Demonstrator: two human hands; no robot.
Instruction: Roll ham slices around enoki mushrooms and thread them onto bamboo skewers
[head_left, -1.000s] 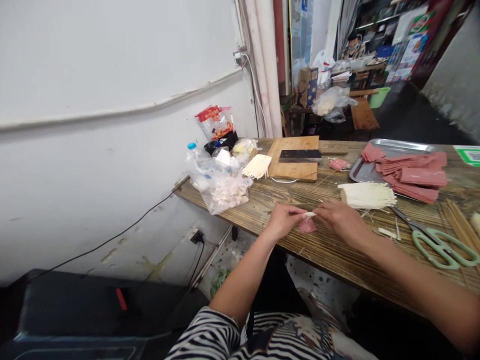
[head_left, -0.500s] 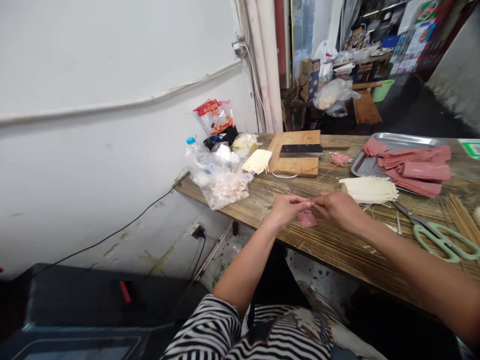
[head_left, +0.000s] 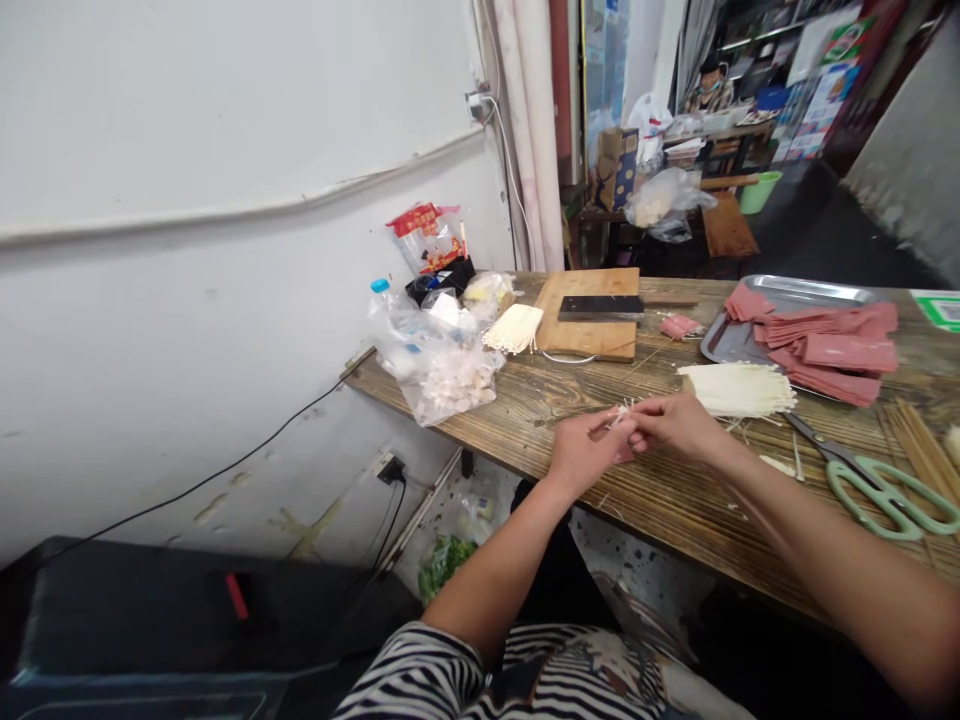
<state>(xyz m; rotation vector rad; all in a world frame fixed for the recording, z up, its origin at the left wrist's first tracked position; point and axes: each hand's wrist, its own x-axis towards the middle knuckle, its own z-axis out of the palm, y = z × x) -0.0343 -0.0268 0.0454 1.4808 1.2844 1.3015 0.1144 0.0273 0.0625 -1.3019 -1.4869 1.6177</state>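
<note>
My left hand (head_left: pixel 583 450) and my right hand (head_left: pixel 673 425) meet above the front part of the wooden table. Their fingers are closed round a small tuft of enoki mushrooms (head_left: pixel 624 408), whose thin white ends poke out at the top. A pink meat slice (head_left: pixel 624 454) shows below the fingertips, mostly covered by my hands. Just beyond my right hand lies a large bunch of enoki (head_left: pixel 739 388). Farther back, a finished-looking pink roll (head_left: pixel 680 326) rests on the table. The metal tray (head_left: pixel 718 342) holds several folded pink slices (head_left: pixel 832 345).
Green-handled scissors (head_left: pixel 885 490) and wooden skewers (head_left: pixel 926 450) lie at the right. A cleaver (head_left: pixel 600 307) rests on a cutting board (head_left: pixel 551 300). More enoki (head_left: pixel 514 328) and plastic bags (head_left: pixel 450 375) sit at the left end. Another person (head_left: pixel 709 92) is in the background.
My hands have come closer together and closed over the pink slice, which was lying in plain view on the table. White enoki ends now show between my fingers.
</note>
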